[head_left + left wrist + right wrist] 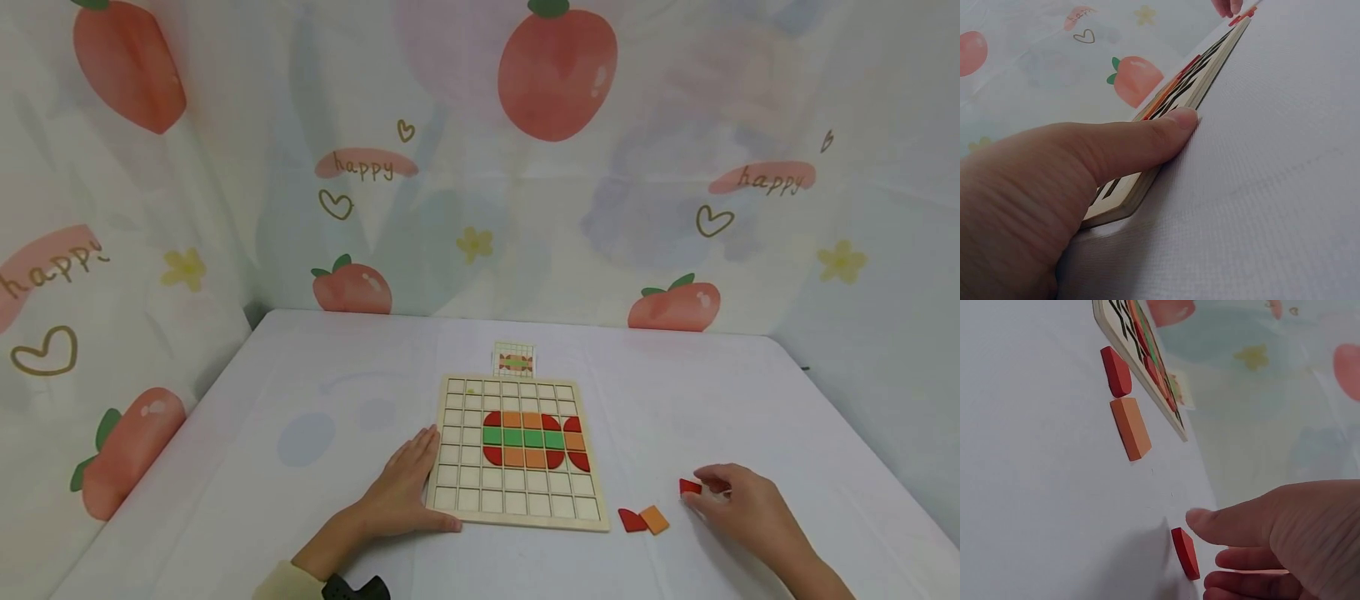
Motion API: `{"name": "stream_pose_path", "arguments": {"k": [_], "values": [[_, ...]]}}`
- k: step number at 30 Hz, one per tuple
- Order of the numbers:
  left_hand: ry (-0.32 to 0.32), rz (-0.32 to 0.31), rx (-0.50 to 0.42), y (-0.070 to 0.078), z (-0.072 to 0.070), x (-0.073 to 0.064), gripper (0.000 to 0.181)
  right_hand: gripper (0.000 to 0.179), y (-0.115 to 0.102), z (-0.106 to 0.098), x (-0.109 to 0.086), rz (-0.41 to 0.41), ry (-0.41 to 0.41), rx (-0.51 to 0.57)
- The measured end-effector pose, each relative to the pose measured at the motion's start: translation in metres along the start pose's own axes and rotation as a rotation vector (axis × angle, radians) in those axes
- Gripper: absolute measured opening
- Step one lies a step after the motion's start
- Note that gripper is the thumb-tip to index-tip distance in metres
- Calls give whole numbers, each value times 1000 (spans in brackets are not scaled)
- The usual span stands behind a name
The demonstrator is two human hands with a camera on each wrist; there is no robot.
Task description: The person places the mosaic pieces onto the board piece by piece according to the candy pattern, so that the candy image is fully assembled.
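Note:
A wooden grid board [517, 504] lies on the white table. Set in it are red quarter-round pieces [492, 455], orange squares [514, 457] and a row of green squares [512, 437]. My left hand [401, 492] rests at the board's lower left corner, fingers along the left side and thumb on the near edge. Beyond the board's right side, my right hand [742, 508] is at a loose red piece [1185, 553], which lies between its thumb and fingers. The right wrist view shows the thumb and fingers spread around this piece, not closed on it.
Another loose red piece [632, 520] and an orange square [655, 520] lie side by side near the board's lower right corner. A small pattern card [514, 348] lies against the board's far edge. Patterned cloth [480, 208] hangs behind the table.

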State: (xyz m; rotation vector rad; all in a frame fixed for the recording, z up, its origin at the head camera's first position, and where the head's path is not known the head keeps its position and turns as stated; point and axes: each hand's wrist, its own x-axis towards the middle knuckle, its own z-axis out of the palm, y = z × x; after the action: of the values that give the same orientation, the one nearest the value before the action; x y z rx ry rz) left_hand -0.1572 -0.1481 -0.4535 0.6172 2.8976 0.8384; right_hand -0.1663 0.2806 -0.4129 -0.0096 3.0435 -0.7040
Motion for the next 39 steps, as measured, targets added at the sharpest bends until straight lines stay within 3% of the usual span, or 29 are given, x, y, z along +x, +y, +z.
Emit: {"name": "stream_pose_path", "arguments": {"k": [3, 5, 10, 16, 27, 39], "values": [[5, 3, 2, -1, 1, 0, 124, 56, -3, -1, 2, 69, -26, -4], [7, 5, 3, -1, 1, 0, 124, 54, -4, 1, 1, 79, -21, -10], [5, 8, -1, -1, 1, 0, 124, 38, -7, 6, 2, 62, 7, -28], [4, 7, -3, -1, 1, 0, 123, 29, -11, 9, 11, 32, -26, -52], [-9, -4, -2, -1, 0, 1, 124, 35, -12, 9, 19, 5, -40, -80], [-11, -8, 3, -1, 1, 1, 123, 33, -7, 9, 20, -15, -5, -25]]}}
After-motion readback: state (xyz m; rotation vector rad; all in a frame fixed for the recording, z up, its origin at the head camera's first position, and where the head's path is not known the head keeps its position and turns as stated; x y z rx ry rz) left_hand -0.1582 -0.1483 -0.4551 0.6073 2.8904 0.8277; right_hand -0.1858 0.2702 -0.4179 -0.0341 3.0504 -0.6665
